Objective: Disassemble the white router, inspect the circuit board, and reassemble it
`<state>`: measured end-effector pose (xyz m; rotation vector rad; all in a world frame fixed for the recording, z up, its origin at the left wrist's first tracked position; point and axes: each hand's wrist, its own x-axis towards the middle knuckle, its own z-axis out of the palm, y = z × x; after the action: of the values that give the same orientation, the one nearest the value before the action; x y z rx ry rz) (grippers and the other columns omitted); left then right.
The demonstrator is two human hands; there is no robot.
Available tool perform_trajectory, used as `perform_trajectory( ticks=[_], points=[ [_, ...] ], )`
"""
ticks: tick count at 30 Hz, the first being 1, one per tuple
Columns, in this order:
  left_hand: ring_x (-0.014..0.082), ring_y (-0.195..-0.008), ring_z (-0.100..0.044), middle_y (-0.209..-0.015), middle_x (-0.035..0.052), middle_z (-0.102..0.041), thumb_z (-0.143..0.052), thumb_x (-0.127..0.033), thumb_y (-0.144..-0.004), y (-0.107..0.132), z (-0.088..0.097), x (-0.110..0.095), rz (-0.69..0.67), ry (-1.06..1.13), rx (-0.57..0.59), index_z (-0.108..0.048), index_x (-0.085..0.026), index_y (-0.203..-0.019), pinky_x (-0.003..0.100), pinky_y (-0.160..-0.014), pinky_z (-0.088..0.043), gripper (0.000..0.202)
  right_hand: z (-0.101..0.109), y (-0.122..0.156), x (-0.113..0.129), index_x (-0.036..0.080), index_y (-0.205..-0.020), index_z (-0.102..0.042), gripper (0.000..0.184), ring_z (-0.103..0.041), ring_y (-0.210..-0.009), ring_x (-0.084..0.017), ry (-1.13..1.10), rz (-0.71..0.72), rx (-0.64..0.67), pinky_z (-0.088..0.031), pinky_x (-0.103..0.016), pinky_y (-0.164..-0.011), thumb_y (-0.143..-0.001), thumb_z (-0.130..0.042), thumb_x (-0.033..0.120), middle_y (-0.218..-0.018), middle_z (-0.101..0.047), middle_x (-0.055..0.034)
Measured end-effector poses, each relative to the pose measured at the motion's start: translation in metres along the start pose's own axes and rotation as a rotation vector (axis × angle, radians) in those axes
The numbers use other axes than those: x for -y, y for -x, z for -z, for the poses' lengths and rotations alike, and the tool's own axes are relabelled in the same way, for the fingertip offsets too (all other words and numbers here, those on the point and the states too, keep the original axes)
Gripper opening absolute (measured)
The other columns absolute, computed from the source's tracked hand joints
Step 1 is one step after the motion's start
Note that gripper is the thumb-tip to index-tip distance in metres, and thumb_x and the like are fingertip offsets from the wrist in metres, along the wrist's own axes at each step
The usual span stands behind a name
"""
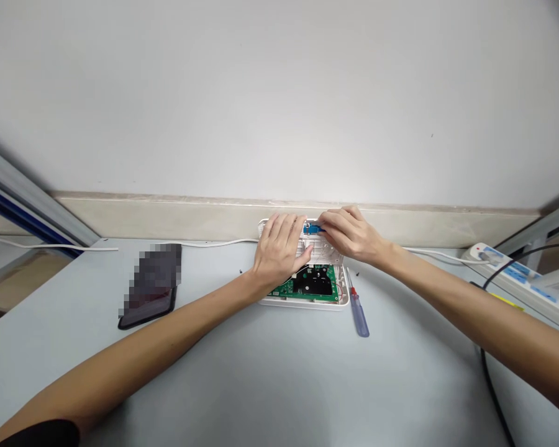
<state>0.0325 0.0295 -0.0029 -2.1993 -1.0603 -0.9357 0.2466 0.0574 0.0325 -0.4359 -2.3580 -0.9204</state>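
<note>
A white plastic device casing point(302, 304) lies opened on the table, a green circuit board point(328, 297) with a black plate in its lower half. Its white cover point(328, 250) tilts up at the back, inner side facing me. My left hand point(279, 248) is laid over the cover's left part, fingers along it and thumb stretched to the right, holding it. At the cover's top edge, my right hand point(351, 233) pinches at a small blue part point(312, 229); its fingertips hide the right end. Just right of the casing lies a screwdriver point(359, 315) with a translucent purple-blue handle.
A dark phone-like slab point(153, 288), partly pixelated, lies on the left. On the right, a power strip point(517, 270) with blue sockets and a black cable point(489, 372) run along the table. A white cord point(214, 243) passes behind the casing. A small dark screw-like piece point(358, 274) lies nearby.
</note>
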Motion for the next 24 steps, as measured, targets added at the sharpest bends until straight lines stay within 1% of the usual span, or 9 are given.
perform_trajectory(
  ticks=[5, 9, 13, 18, 20, 24],
  points=[
    [0.0297, -0.120, -0.050, -0.124, 0.0175, -0.057, -0.051, -0.037, -0.089, 0.0000, -0.0011, 0.0002, -0.005, 0.021, 0.001, -0.049, -0.006, -0.130, 0.046, -0.112, -0.031, 0.052, 0.0003, 0.0010, -0.0006, 0.014, -0.098, -0.058, 0.012, -0.057, -0.092, -0.021, -0.055, 0.015, -0.066, -0.041, -0.037, -0.070, -0.092, -0.049, 0.008, -0.104, -0.064, -0.0136],
    [0.0296, -0.122, -0.049, -0.127, 0.0172, -0.056, -0.051, -0.036, -0.089, 0.0008, -0.0009, 0.0000, 0.004, 0.034, 0.016, -0.047, -0.007, -0.132, 0.047, -0.112, -0.030, 0.052, 0.0023, 0.0000, -0.0023, 0.016, -0.100, -0.058, 0.014, -0.058, -0.094, -0.021, -0.085, 0.000, -0.002, -0.042, -0.038, -0.072, -0.094, -0.047, 0.010, -0.105, -0.064, -0.0116],
    [0.0298, -0.123, -0.049, -0.128, 0.0173, -0.056, -0.051, -0.035, -0.089, 0.0010, -0.0004, -0.0006, 0.004, 0.042, 0.009, -0.047, -0.008, -0.133, 0.047, -0.112, -0.030, 0.052, 0.0024, 0.0001, -0.0054, 0.017, -0.098, -0.058, 0.013, -0.058, -0.095, -0.020, -0.068, 0.013, 0.005, -0.043, -0.038, -0.073, -0.094, -0.047, 0.011, -0.106, -0.064, -0.0115],
    [0.0294, -0.124, -0.048, -0.128, 0.0172, -0.056, -0.051, -0.034, -0.088, 0.0005, -0.0004, -0.0015, 0.010, 0.055, 0.015, -0.046, -0.008, -0.133, 0.047, -0.112, -0.030, 0.052, 0.0015, 0.0028, -0.0079, 0.019, -0.098, -0.058, 0.014, -0.059, -0.098, -0.020, -0.102, 0.034, 0.046, -0.042, -0.040, -0.078, -0.095, -0.046, 0.011, -0.110, -0.064, -0.0100],
    [0.0294, -0.122, -0.050, -0.126, 0.0172, -0.057, -0.050, -0.034, -0.089, 0.0002, -0.0003, -0.0012, 0.010, 0.047, 0.009, -0.047, -0.008, -0.132, 0.047, -0.112, -0.030, 0.051, 0.0008, 0.0048, -0.0060, 0.019, -0.098, -0.058, 0.014, -0.059, -0.096, -0.020, -0.075, 0.017, 0.020, -0.042, -0.039, -0.076, -0.094, -0.047, 0.012, -0.110, -0.064, -0.0096],
    [0.0290, -0.120, -0.051, -0.124, 0.0169, -0.058, -0.051, -0.034, -0.088, 0.0002, 0.0003, -0.0002, 0.009, 0.043, -0.002, -0.049, -0.007, -0.131, 0.046, -0.112, -0.031, 0.051, -0.0014, 0.0080, 0.0004, 0.016, -0.096, -0.059, 0.009, -0.061, -0.090, -0.019, -0.012, -0.026, -0.094, -0.041, -0.038, -0.074, -0.091, -0.054, 0.011, -0.106, -0.066, -0.0102]
  ],
)
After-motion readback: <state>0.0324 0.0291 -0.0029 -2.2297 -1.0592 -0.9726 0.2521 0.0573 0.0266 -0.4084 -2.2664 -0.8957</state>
